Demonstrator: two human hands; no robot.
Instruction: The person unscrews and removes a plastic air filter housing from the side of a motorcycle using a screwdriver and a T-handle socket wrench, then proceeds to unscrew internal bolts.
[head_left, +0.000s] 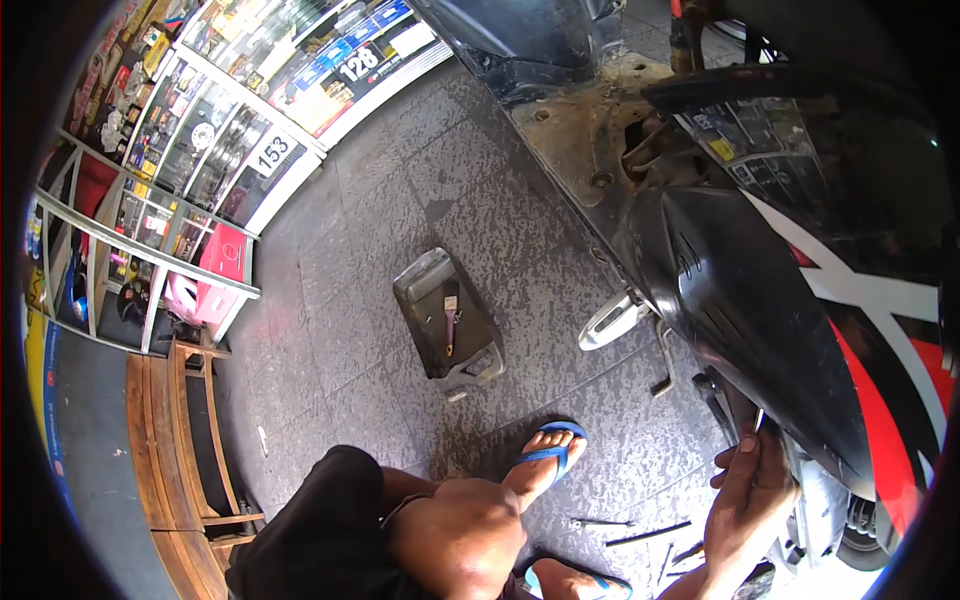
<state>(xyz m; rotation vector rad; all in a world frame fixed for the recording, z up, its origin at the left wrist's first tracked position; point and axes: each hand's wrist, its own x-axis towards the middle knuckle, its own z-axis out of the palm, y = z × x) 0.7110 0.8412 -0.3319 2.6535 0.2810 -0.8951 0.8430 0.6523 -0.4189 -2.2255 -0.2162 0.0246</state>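
Plain black motorcycle cover (pixel 750 300), red-white-black striped side panel (pixel 872 375), blue sandal (pixel 546 455), pink box (pixel 222 262), mottled grey floor (pixel 340 330)

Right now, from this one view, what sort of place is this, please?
Probably a motorcycle repair shop: there is a black, red and white scooter, a dark shallow tray holding a purple-handled flat paintbrush, and white-framed glass display cases.

Harsh lower-right glare on floor (pixel 630 480), dark curved rim
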